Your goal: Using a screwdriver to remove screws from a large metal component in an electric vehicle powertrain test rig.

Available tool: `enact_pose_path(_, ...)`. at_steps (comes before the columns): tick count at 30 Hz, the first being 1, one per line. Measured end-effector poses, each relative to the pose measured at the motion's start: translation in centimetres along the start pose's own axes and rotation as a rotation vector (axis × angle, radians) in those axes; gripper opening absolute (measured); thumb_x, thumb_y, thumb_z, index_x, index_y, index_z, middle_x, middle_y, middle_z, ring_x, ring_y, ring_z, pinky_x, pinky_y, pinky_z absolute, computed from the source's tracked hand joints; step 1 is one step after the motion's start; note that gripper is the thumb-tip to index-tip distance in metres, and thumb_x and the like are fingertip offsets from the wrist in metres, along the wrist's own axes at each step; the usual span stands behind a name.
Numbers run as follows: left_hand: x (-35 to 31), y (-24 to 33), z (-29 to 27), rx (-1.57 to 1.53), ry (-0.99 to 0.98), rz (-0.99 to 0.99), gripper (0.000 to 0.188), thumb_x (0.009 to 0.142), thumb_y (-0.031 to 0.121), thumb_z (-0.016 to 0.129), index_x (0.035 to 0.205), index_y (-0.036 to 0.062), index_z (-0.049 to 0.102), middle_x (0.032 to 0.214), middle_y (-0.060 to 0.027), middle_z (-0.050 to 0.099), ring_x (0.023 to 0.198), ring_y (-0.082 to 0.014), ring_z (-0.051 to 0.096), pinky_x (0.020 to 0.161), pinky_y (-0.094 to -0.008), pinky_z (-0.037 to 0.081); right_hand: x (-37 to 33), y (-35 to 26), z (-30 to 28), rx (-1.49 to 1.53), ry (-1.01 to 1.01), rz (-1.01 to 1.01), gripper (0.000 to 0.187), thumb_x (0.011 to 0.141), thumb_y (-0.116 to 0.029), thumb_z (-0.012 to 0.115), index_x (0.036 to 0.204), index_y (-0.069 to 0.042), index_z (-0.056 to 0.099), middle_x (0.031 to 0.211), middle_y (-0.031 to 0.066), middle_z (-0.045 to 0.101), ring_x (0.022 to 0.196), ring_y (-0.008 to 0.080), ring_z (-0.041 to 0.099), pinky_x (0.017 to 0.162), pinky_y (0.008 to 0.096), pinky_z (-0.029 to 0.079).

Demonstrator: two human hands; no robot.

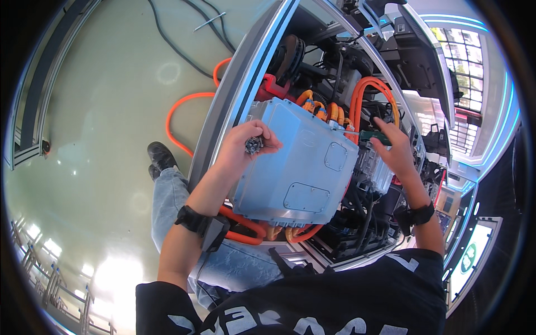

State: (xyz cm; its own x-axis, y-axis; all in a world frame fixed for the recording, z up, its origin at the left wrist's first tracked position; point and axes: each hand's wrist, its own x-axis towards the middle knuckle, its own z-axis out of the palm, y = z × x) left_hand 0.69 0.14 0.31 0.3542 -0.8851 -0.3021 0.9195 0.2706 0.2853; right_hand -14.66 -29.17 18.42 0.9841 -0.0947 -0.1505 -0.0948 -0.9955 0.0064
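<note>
My left hand [241, 146] is curled around a small heap of metal screws [254, 146], above the upper left part of a large silver-grey metal box [298, 162]. Its fingertips are drawn in over the heap. My right hand [395, 149] is at the right side of the box, its fingers and thumb around the dark green handle of a screwdriver [375, 135]. The thin shaft points left toward the box's upper right edge, near the orange cable connectors [321, 114]. Whether its tip touches a screw is too small to tell. Two outlined cover plates mark the box's top.
Thick orange cables [363, 95] loop behind the box, and another orange cable [178, 114] trails on the floor at left. An aluminium frame rail [254, 72] runs along the left side. Black hoses and machinery [357, 218] crowd the right. A black screen [416, 61] stands beyond.
</note>
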Motion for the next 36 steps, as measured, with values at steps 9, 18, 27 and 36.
enact_pose_path(9,0.1,-0.7,0.3,-0.243,0.052,-0.172,0.029,0.091,0.019,0.041,0.095,-0.0046,0.057,0.103,-0.021,0.064,0.101,-0.0324,0.063,0.082,-0.035,0.056,0.5,0.0,-1.8,0.584,-0.31,0.795,0.028,0.082,-0.023,0.068,0.098,0.0,0.068,0.058,0.0041,0.054,0.05,0.0125,0.054,0.047,0.0264,0.039)
enact_pose_path(18,-0.1,-0.5,0.7,-0.41,-0.022,-0.198,0.042,0.092,0.018,0.036,0.115,-0.0146,0.049,0.121,-0.0321,0.053,0.11,-0.0392,0.058,0.089,-0.0396,0.055,0.1,-0.5,-0.9,0.068,0.023,0.06,0.033,0.077,-0.014,0.072,0.106,-0.001,0.063,0.069,0.0091,0.056,0.06,0.0198,0.056,0.058,0.0344,0.043)
enact_pose_path(27,0.1,-0.6,0.2,-0.36,-0.031,-0.193,0.039,0.092,0.019,0.038,0.112,-0.011,0.054,0.115,-0.0273,0.059,0.106,-0.0356,0.062,0.09,-0.0396,0.054,-1.2,2.4,0.5,0.163,-0.012,0.349,0.041,0.085,-0.035,0.066,0.104,0.0,0.06,0.068,0.0049,0.057,0.058,0.0116,0.054,0.056,0.0239,0.043)
enact_pose_path(36,0.0,-0.4,0.4,-0.382,-0.045,-0.194,0.037,0.093,0.017,0.04,0.117,-0.008,0.051,0.112,-0.0247,0.061,0.102,-0.0328,0.063,0.088,-0.0401,0.055,-0.4,1.6,-0.9,0.342,-0.165,0.682,0.035,0.085,-0.026,0.064,0.11,-0.002,0.059,0.078,0.0082,0.06,0.065,0.0146,0.058,0.062,0.028,0.045)
